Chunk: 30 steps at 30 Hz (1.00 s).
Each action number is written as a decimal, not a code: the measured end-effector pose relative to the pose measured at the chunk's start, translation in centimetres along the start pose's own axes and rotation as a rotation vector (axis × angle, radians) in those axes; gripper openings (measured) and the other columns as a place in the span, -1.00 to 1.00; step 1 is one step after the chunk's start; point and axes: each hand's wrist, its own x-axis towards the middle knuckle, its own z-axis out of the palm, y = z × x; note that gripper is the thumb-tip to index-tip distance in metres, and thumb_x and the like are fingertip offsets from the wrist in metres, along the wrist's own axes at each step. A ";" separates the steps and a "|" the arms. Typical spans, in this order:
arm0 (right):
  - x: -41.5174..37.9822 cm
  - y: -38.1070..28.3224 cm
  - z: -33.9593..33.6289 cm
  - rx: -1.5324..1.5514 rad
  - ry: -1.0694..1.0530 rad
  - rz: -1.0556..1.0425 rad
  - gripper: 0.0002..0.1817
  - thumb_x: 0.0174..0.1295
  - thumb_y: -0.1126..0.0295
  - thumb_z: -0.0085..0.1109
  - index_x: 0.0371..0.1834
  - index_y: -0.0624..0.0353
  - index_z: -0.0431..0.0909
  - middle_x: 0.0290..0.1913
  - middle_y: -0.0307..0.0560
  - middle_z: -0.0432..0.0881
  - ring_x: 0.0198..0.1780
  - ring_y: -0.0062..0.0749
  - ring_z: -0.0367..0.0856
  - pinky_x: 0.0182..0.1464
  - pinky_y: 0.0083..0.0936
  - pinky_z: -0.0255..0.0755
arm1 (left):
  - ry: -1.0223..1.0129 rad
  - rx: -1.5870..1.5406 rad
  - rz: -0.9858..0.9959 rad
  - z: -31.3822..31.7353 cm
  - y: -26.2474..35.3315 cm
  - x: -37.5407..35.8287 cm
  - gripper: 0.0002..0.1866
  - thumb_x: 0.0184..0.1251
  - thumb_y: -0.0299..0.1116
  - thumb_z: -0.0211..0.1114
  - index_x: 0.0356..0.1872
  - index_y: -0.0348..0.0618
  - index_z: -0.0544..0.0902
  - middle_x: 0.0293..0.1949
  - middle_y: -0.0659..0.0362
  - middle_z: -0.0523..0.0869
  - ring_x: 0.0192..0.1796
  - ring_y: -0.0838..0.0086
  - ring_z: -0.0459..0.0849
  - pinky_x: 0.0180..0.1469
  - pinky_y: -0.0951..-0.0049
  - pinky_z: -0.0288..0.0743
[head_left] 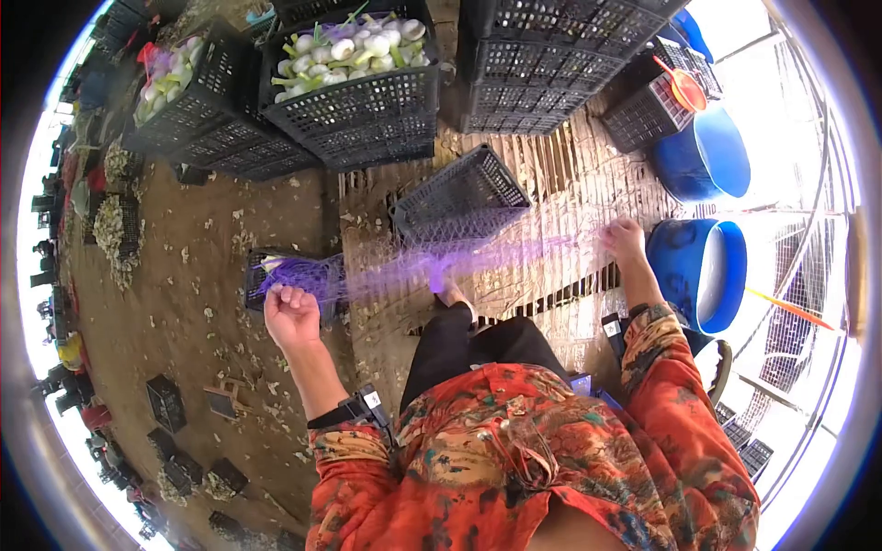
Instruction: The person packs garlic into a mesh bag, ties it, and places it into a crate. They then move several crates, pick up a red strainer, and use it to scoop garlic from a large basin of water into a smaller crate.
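A purple mesh net (496, 250) is stretched across in front of my legs, with loose folds bunched near its left end. At that end my left hand (292, 312) is closed with its fingers curled, gripping the net's edge. Out to the right, my right hand (625, 241) pinches the other end. Behind the net, a tilted black plastic crate (462, 197) rests on the slatted floor. Beneath the bunched folds by my left hand is another black crate (260, 286), partly covered by the net.
Black crates heaped with white bulbs with green stems (358, 50) stand ahead on the left. A tall stack of black crates (533, 78) rises beyond the tilted one. Two blue tubs (678, 266) and an orange scoop (687, 90) are on the right. Scraps litter the floor.
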 end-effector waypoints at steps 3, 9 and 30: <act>2.1 -0.6 1.2 0.764 -0.123 0.360 -0.85 0.15 0.46 -0.11 -0.30 0.24 0.46 -0.34 0.03 0.56 -0.29 -0.24 0.61 -0.22 -0.40 0.48 | -0.007 0.023 -0.048 -0.6 -0.2 1.2 -0.86 0.24 -0.38 -0.01 -0.43 -0.15 0.49 -0.60 0.23 0.46 -0.66 0.56 0.32 -0.59 0.57 0.22; 2.3 -7.7 2.7 0.932 -1.101 0.318 -0.76 0.10 0.58 -0.03 -0.13 0.32 0.38 -0.28 -0.11 0.47 -0.46 -0.64 0.33 -0.44 -0.74 0.30 | 0.121 0.195 -0.090 -3.9 -1.8 3.9 -0.90 0.14 -0.36 0.07 -0.43 -0.14 0.48 -0.62 0.25 0.45 -0.74 0.59 0.25 -0.72 0.62 0.07; 23.8 -5.6 13.4 0.216 -0.773 0.425 -0.91 0.27 0.44 -0.12 -0.38 0.11 0.36 -0.35 -0.13 0.58 -0.31 -0.48 0.56 0.00 -0.23 0.43 | 0.839 -0.064 0.221 -9.3 -17.0 -2.0 -0.90 0.25 -0.38 0.12 -0.46 -0.07 0.46 -0.60 0.33 0.44 -0.46 0.53 0.52 -0.16 0.32 0.46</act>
